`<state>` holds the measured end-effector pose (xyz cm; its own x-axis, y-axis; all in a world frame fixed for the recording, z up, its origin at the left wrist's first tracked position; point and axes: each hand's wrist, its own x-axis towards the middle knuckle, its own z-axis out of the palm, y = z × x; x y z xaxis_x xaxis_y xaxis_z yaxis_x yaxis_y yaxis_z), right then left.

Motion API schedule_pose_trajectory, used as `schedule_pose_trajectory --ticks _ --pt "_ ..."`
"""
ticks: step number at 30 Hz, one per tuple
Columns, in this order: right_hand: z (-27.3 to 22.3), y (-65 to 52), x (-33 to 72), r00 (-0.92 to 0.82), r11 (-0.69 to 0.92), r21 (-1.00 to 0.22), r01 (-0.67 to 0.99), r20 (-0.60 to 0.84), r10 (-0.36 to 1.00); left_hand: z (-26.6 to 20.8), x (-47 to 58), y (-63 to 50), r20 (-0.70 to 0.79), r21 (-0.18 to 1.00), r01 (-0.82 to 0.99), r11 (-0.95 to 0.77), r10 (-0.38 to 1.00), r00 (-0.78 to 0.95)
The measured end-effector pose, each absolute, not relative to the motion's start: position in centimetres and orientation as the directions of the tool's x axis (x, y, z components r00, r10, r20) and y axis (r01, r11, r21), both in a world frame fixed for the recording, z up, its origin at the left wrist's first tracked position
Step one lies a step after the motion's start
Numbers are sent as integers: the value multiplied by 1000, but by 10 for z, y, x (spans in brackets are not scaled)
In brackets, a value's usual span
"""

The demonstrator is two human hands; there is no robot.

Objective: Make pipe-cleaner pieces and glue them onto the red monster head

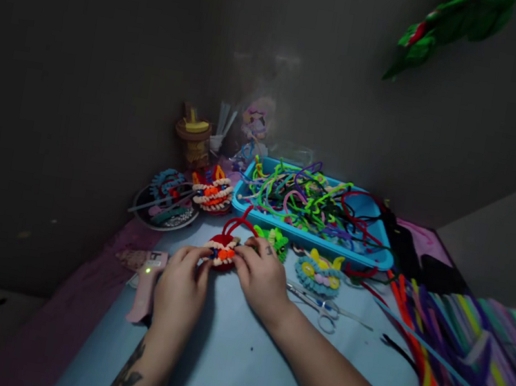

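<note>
Against grey wall (111, 65), with blue cloth (239, 373) stretching wide on the near side. Pinching the red piece (226, 254) by both sides with left hand (185, 279) and right hand (264, 279), short of the tray (346, 251), between glue gun (144, 292) and scissors (309, 300).

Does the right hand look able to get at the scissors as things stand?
Probably yes: the scissors lie on the blue surface just beside the right hand, handle end uncovered. That hand holds the red craft piece, though, and would likely have to let go first.
</note>
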<state>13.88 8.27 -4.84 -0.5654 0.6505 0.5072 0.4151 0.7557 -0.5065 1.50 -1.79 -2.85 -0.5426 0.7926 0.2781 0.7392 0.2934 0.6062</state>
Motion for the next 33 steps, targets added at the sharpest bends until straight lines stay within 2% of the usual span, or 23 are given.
schedule_pose_trajectory --ticks 5,15,19,23,27,33 --pt "-50 84 143 -529 747 -542 384 534 660 -33 10 -17 265 584 745 321 793 -549" --pt "-53 83 135 -565 749 -564 347 512 647 -29 13 -15 111 679 620 394 780 -616" --pt "-52 83 139 -538 750 -570 335 538 649 -29 12 -15 110 686 616 387 782 -613" --pt "-49 80 141 -585 805 -529 268 574 572 -31 11 -15 130 687 628 367 788 -602" --pt "-46 77 141 -658 833 -494 251 544 521 -32 11 -15 137 689 632 356 791 -596" --pt "-44 76 138 -692 838 -471 275 509 513 -31 13 -14 137 693 631 350 794 -592"
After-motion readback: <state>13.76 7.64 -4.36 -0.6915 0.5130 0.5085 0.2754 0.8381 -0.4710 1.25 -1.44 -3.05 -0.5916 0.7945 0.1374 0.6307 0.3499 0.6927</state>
